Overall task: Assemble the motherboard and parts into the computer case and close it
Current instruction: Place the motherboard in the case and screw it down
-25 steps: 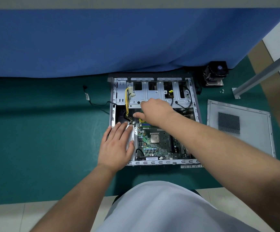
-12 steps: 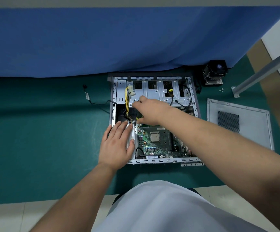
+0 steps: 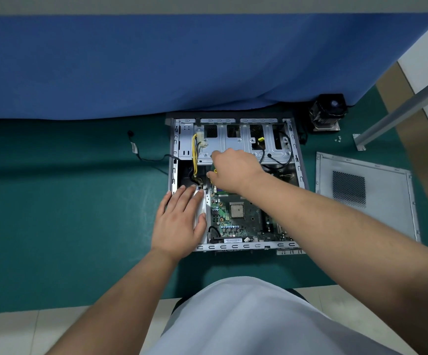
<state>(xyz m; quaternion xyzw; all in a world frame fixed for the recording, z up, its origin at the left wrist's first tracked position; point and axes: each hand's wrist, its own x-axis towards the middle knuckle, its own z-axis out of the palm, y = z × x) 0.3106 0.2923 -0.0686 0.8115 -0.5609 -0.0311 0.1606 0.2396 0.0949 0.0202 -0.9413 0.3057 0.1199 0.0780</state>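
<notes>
Resting flat left hand (image 3: pixel 179 224) on case (image 3: pixel 236 246), right hand (image 3: pixel 233 170) curled inside

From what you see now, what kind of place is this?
Probably a computer assembly or repair bench. An open computer case lies on a green mat, its side panel set beside it, a cooler fan waiting, blue cloth behind.

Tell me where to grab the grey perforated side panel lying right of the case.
Grip the grey perforated side panel by its near long edge, coming from the front: it lies flat on the green mat, with nothing beside that raised rim.
</notes>
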